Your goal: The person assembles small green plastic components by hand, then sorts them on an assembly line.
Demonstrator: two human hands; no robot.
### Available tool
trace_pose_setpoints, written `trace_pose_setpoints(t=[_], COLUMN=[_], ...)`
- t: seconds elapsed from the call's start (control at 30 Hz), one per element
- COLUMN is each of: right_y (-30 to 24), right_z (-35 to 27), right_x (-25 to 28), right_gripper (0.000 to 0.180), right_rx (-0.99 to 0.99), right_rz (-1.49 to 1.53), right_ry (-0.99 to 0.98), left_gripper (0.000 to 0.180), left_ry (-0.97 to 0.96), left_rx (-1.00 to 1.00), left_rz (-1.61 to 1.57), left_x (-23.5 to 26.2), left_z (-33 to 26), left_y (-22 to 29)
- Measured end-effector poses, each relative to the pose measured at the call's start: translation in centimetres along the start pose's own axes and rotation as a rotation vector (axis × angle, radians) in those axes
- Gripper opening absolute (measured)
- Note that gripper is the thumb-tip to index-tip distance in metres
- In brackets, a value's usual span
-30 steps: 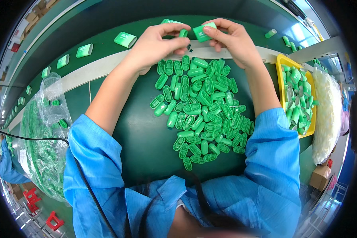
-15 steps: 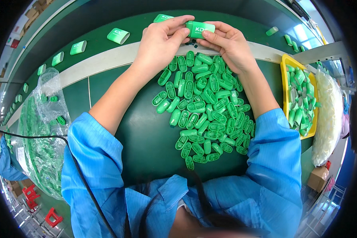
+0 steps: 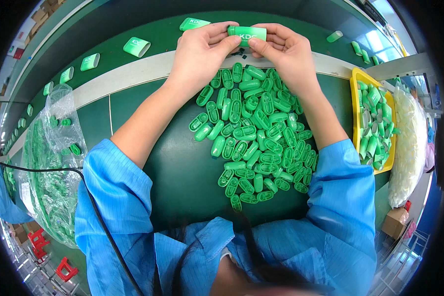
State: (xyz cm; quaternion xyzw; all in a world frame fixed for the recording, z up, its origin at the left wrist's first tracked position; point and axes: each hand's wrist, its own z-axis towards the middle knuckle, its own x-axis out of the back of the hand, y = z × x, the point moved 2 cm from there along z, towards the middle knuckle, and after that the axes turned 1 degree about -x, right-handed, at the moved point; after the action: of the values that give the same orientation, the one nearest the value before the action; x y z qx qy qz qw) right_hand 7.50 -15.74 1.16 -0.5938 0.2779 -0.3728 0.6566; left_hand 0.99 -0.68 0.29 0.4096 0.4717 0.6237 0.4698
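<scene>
Above the far edge of the bench, both hands meet on a green plastic casing (image 3: 254, 35) with white lettering. The fingers of my left hand (image 3: 197, 56) close on its left end, where a darker green strip shows; whether that strip is a separate cap I cannot tell. On the other end, my right hand (image 3: 293, 59) grips with the thumb across the front face. Below the hands spreads a heap of small green oval caps (image 3: 261, 128), some with their hollow side up. Small dark pieces (image 3: 239, 53) lie just beneath the casing.
Beyond a pale rail (image 3: 128, 73), a green belt (image 3: 167, 42) carries spaced green casings (image 3: 136, 47). At right stand a yellow tray (image 3: 390, 148) of casings and a bag of pale pieces (image 3: 407, 148). A clear plastic bag (image 3: 54, 192) of green parts lies left, near a black cable (image 3: 91, 197).
The casings on the belt have shifted left. The held casing has moved slightly left and up and is more level, and my right hand's fingers have changed their hold along it.
</scene>
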Motion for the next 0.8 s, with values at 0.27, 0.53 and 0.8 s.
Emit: trace_pose_setpoints(t=[0.27, 0.53, 0.8], right_y=[0.1, 0.1, -0.1], right_z=[0.3, 0.2, 0.2], right_x=[0.6, 0.6, 0.8], right_gripper=[0.029, 0.03, 0.032], right_rx=[-0.126, -0.07, 0.035], right_rz=[0.209, 0.128, 0.032], right_ry=[-0.032, -0.054, -0.068], left_gripper=[0.03, 0.032, 0.032], left_ry=[-0.098, -0.072, -0.098], left_rx=[0.141, 0.05, -0.088], left_rz=[-0.375, -0.047, 0.282], left_x=[0.9, 0.6, 1.2], left_z=[0.2, 0.1, -0.1], left_y=[-0.1, -0.2, 1.3])
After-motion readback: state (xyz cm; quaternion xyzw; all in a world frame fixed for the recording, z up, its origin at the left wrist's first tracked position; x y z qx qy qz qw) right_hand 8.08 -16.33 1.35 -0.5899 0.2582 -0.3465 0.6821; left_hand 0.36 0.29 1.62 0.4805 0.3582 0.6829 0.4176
